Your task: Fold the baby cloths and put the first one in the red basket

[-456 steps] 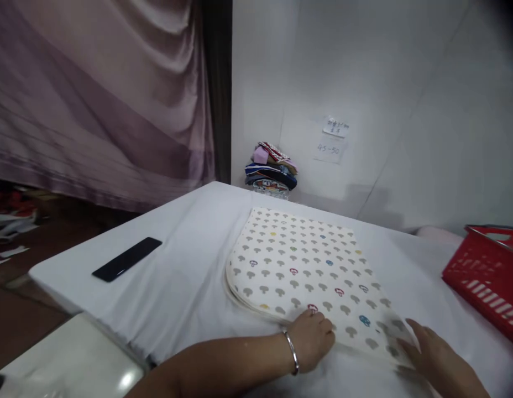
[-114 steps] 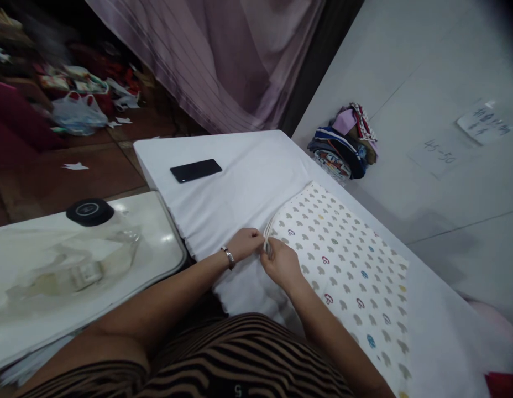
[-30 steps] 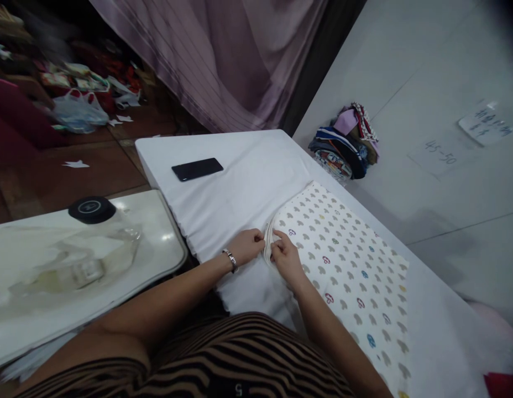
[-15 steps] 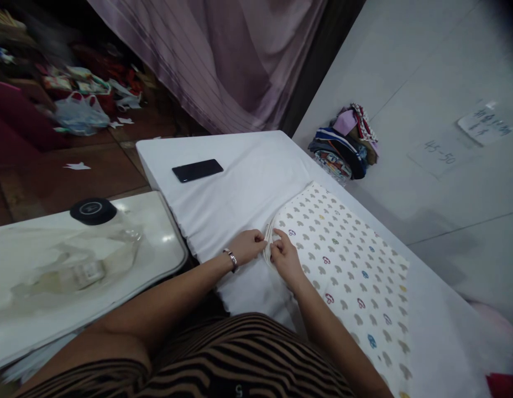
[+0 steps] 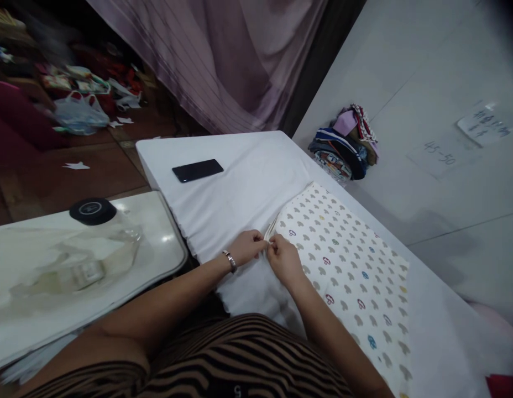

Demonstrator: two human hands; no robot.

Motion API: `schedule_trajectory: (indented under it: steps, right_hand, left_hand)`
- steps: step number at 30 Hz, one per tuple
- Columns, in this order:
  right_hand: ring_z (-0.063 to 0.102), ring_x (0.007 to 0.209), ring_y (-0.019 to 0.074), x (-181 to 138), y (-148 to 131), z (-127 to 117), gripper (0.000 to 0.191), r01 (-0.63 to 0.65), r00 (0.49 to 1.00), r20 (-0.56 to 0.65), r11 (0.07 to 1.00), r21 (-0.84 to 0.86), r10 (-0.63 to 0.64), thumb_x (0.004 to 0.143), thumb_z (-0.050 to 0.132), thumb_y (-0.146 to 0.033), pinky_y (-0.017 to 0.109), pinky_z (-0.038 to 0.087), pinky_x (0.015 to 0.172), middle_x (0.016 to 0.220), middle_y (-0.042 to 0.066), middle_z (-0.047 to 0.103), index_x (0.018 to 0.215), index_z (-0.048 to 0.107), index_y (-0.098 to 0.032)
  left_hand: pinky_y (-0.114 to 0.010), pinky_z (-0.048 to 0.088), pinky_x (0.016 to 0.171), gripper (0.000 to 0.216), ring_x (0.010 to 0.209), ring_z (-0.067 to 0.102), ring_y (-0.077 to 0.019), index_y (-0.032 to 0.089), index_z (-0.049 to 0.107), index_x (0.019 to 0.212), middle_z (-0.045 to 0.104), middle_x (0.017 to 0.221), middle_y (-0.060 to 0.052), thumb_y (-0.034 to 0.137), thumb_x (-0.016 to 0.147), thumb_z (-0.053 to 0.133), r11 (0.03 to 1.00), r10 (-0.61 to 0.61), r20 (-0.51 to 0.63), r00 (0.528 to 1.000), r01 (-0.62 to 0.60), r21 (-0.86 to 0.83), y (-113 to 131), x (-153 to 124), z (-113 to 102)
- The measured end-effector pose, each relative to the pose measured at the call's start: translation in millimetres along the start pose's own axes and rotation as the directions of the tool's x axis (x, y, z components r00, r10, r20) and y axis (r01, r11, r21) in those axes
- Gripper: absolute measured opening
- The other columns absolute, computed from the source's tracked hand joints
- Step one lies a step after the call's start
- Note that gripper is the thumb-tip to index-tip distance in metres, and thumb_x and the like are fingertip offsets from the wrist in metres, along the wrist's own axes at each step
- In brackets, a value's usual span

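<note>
A folded cream cloth (image 5: 347, 260) printed with small grey and coloured mushrooms lies flat on the white-covered table (image 5: 240, 182). My left hand (image 5: 249, 246), with a metal bracelet on the wrist, pinches the cloth's near left corner. My right hand (image 5: 283, 257) is closed on the same corner right beside it, fingers pressed on the layered edge. Both hands nearly touch each other at that corner.
A black phone (image 5: 197, 170) lies on the table's far left part. A pile of coloured fabrics (image 5: 345, 145) sits against the white wall. A glossy white surface (image 5: 74, 260) with a black round cap (image 5: 93, 210) stands at my left. Clutter lies on the brown floor beyond.
My right hand has shifted slightly, its fingers now curled and pinching the corner edge instead of pressing on top of it. The left hand stays at the corner.
</note>
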State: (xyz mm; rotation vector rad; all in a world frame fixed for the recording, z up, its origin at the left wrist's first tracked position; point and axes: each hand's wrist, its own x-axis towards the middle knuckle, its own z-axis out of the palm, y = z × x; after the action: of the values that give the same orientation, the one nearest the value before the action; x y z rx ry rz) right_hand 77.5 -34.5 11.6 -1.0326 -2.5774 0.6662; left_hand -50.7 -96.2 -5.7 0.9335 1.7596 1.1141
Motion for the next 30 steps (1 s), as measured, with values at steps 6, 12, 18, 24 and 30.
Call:
schedule_trajectory:
  steps: [6,12,18,24,30]
  right_hand:
    - [0.055,0.061,0.0148,1,6,4,0.013,-0.009,1.000,-0.017,0.972,0.235,0.013,0.079,0.046,-0.023,0.025,0.039,0.059,0.068,-0.002,0.061,0.088,0.055,-0.022]
    - [0.055,0.065,0.0142,0,10,10,0.013,-0.042,0.995,-0.064,0.921,0.386,0.072,0.077,0.049,-0.026,0.026,0.043,0.062,0.071,-0.001,0.061,0.086,0.056,-0.020]
    - [0.054,0.067,0.0140,1,12,15,0.014,-0.040,0.993,-0.086,0.913,0.407,0.082,0.075,0.055,-0.032,0.027,0.045,0.064,0.074,0.000,0.060,0.082,0.057,-0.020]
    - [0.055,0.067,0.0142,1,13,16,0.019,-0.067,0.989,-0.091,0.899,0.433,0.117,0.073,0.058,-0.033,0.027,0.046,0.065,0.074,0.000,0.060,0.086,0.058,-0.019]
    - [0.057,0.070,0.0149,0,13,15,0.016,-0.090,0.991,-0.048,0.882,0.463,0.127,0.077,0.053,-0.030,0.028,0.046,0.067,0.077,0.002,0.063,0.086,0.059,-0.019]
  left_hand:
    - [-0.021,0.036,0.048,0.010,0.043,0.050,-0.0098,0.018,0.053,0.065,0.050,0.042,0.007,0.026,0.070,0.053,0.999,0.015,0.003,1.000,-0.015,-0.031,0,-2,-2]
    - [-0.021,0.036,0.049,0.012,0.043,0.050,-0.0100,0.017,0.054,0.065,0.049,0.042,0.007,0.029,0.070,0.054,0.998,0.012,0.002,1.000,-0.012,-0.059,2,-2,-2]
    - [-0.022,0.038,0.047,0.015,0.042,0.049,-0.0087,0.016,0.056,0.066,0.054,0.051,0.005,0.031,0.070,0.052,0.988,0.034,0.023,0.999,-0.030,-0.149,-7,2,-1]
    - [-0.022,0.037,0.048,0.020,0.041,0.048,-0.0082,0.016,0.057,0.066,0.055,0.050,0.004,0.033,0.073,0.050,0.989,0.043,0.038,0.998,-0.037,-0.142,-11,4,0]
    - [-0.021,0.037,0.049,0.019,0.041,0.048,-0.0092,0.017,0.058,0.069,0.051,0.044,0.006,0.034,0.074,0.050,0.994,0.039,0.032,0.999,-0.036,-0.100,-11,3,-2]
